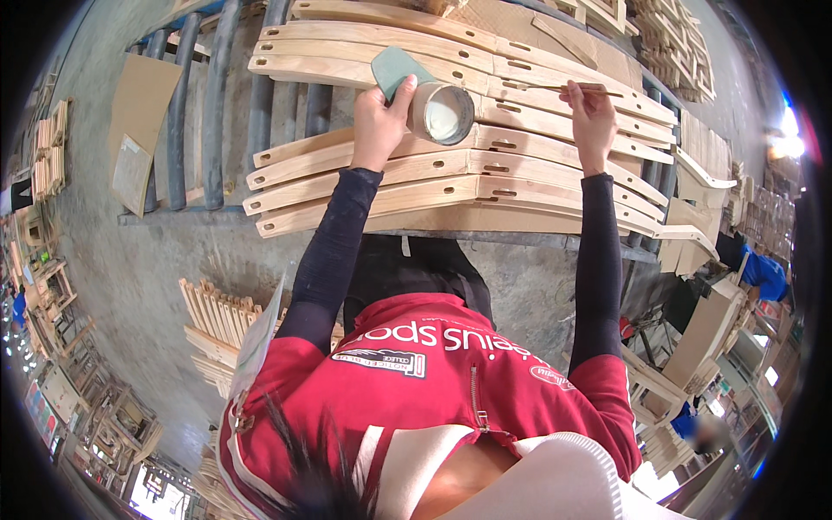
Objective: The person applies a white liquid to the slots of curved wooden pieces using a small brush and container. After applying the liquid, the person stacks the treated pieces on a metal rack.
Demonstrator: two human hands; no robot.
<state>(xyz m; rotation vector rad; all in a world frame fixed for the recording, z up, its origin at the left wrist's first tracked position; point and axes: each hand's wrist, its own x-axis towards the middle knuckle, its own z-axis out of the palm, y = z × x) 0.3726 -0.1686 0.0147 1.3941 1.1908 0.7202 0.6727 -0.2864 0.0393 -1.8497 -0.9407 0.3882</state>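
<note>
My left hand (379, 128) is closed around a round cup (418, 111) with white paste-like stuff (443, 116) inside. A flat green piece (397, 66) sticks out by my thumb; whether it belongs to the cup I cannot tell. In my right hand (594, 126) a thin stick (552, 87) is pinched, pointing left. Its far end lies over the slots of the bent wooden bars below. These pale bars (364, 163) lie side by side in two groups, with slots near their middles and holes at their ends. The cup hangs above the gap between the groups.
Dark rollers (214, 113) of a conveyor carry the bars and some cardboard (147, 117). Stacked wooden slats (221, 316) stand on the floor at my left. Two curved wooden parts (689, 234) lie at the right end. Further right, a person in blue (764, 276) is partly visible.
</note>
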